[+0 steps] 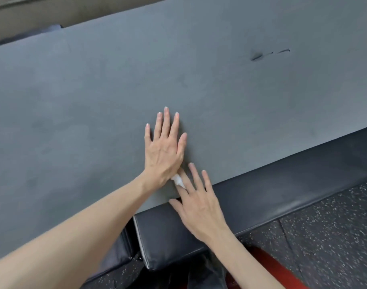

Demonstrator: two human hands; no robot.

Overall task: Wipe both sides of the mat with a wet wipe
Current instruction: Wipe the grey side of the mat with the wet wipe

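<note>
Head view: one grey mat [220, 90] fills most of the frame, lying on a black pad [272, 195]. The mat's near edge runs slanting from lower centre up to the right, with a strip of pad showing along it; its far edge runs along the top left. Wide bare mat lies to the left, ahead and to the right of the hands — the only mark on it is a short dark tear [268, 54] toward the far right. Beyond the pad's near edge lies speckled floor [328, 236].

Count: one mat, one wipe, two hands.

The left hand [164, 147] lies flat on the mat, fingers straight and slightly spread, palm pressing down, a little in from the near edge. The right hand [199, 205] is also released, its fingers straight; its palm is over the pad's strip and its fingertips reach across the near edge onto the mat.

The white wipe [178, 180] shows only as a small crumpled bit on the mat — between the heel of the left hand and the right hand's fingers, touching both. How much of it lies under the left palm cannot be told. Neither hand curls around it.
</note>
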